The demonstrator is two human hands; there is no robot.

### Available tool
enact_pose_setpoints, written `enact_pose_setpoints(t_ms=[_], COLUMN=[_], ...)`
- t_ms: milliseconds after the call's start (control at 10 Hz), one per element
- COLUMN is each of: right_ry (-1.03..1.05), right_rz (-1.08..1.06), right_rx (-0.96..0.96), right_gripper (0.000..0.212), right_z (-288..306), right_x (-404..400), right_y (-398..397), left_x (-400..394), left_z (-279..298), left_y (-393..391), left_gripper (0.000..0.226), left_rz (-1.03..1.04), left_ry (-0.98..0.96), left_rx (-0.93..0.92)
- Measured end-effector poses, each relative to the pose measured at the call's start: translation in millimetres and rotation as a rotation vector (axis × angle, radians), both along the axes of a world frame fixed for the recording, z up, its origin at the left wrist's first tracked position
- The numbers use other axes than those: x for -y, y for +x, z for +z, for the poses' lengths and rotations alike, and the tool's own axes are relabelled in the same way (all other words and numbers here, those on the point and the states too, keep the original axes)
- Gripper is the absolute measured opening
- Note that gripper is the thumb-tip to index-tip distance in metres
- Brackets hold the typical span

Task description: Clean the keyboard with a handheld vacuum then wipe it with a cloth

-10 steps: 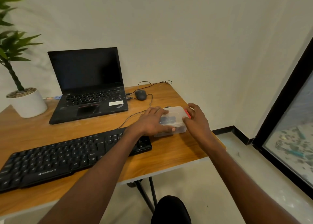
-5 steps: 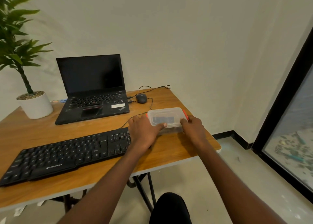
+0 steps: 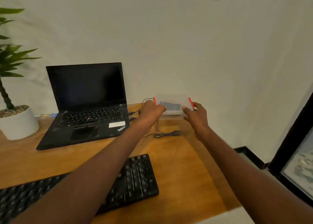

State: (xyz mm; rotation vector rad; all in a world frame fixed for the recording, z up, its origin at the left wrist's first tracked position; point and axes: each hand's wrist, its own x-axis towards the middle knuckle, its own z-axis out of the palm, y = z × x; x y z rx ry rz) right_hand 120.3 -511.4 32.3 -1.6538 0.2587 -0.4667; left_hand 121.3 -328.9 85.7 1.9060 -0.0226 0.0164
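A clear plastic box [image 3: 171, 103] with red side clips and something dark blue inside is held up above the far end of the desk. My left hand [image 3: 151, 112] grips its left end and my right hand [image 3: 196, 114] grips its right end. The black keyboard [image 3: 135, 178] lies along the desk's near edge, partly hidden under my left forearm. No vacuum or cloth shows outside the box.
An open black laptop [image 3: 84, 108] stands at the back left of the wooden desk [image 3: 183, 164], with a white plant pot [image 3: 18, 123] further left. A coiled cable [image 3: 167, 133] lies under the box. A dark-framed window [image 3: 298, 156] is on the right.
Both hands have lifted the box off the desk and carried it toward the back. The view has moved closer to the desk, and the mouse is now hidden behind my left hand.
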Motion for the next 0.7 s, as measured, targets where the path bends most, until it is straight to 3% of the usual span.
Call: enact_pose_setpoints(t_ms=[200, 300, 400, 500, 600, 700], right_ry=[0.028, -0.012, -0.159, -0.227, -0.283, -0.332], right_rz=[-0.013, -0.004, 0.011, 0.013, -0.054, -0.11], right_rx=[-0.084, -0.107, -0.164, -0.191, -0.203, -0.112], right_gripper=[0.062, 0.058, 0.051, 0.05, 0.062, 0.057], right_z=[-12.3, -17.4, -25.1, -21.2, -15.6, -15.7], right_x=[16.5, 17.2, 17.3, 16.1, 4.0, -4.3], right_y=[92.4, 115.6, 139.8, 141.3, 124.6, 108.9], left_x=[12.7, 16.6, 19.9, 18.5, 13.5, 4.5], left_z=[-1.1, -5.6, -14.2, -17.6, -17.9, -17.7], left_y=[81.2, 97.0, 111.6, 114.3, 104.9, 93.6], left_gripper=[0.057, 0.054, 0.028, 0.019, 0.018, 0.018], left_rz=[-0.032, -0.044, -0.036, -0.032, -0.002, 0.033], left_ry=[0.02, 0.029, 0.12, 0.179, 0.24, 0.258], left_rx=[-0.133, -0.156, -0.153, -0.139, -0.056, 0.045])
